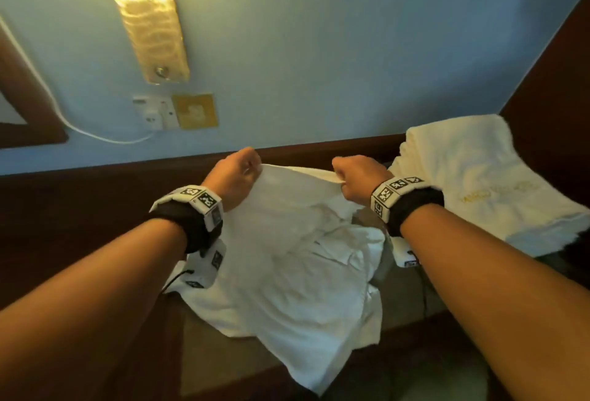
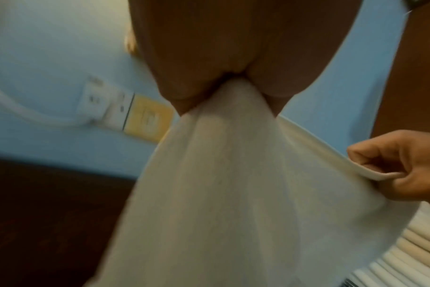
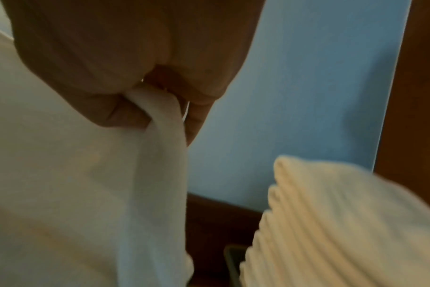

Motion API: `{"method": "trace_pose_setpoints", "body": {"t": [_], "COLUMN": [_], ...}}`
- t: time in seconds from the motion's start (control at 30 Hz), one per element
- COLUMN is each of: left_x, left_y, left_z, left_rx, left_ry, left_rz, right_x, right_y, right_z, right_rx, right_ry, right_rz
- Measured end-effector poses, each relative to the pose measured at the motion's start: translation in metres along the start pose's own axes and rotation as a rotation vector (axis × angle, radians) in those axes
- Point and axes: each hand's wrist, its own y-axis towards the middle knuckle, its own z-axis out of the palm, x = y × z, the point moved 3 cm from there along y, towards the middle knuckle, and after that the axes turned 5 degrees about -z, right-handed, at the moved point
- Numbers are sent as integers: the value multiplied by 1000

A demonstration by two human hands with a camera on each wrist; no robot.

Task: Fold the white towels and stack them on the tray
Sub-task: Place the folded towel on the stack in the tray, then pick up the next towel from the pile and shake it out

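A white towel (image 1: 287, 257) hangs unfolded between my hands, and its lower part drapes over the table edge. My left hand (image 1: 238, 173) pinches its top left corner. My right hand (image 1: 354, 178) pinches the top right corner. The left wrist view shows the towel (image 2: 221, 194) bunched in my left hand's fingers (image 2: 189, 93), with the right hand (image 2: 400, 167) gripping the far edge. In the right wrist view the cloth (image 3: 160, 155) runs down from my right hand's curled fingers (image 3: 120, 108). A stack of folded white towels (image 1: 479, 183) sits at the right; the tray is hidden beneath it.
A blue wall (image 1: 319, 49) stands close behind, with a lit wall lamp (image 1: 143, 17), a socket (image 1: 156, 113) and a white cable (image 1: 95, 135). Dark wood trim (image 1: 95, 183) borders the table. A wooden panel (image 1: 555, 81) closes the right side.
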Motion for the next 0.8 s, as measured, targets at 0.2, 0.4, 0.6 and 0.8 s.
{"method": "trace_pose_setpoints", "body": {"t": [0.2, 0.4, 0.6, 0.8], "left_x": [-43, -63, -67, -56], "left_y": [-42, -88, -133, -165], "left_z": [-146, -262, -345, -408], "left_rx": [-125, -275, -399, -552], "left_ry": [205, 394, 463, 500], "left_rz": [310, 420, 398, 274], "right_x": [76, 136, 179, 229], "right_y": [-26, -46, -56, -46], "right_z": [-98, -164, -204, -238], "right_rx": [-287, -359, -466, -548], "right_ry": [56, -57, -29, -74], "right_rz": [19, 3, -28, -108]}}
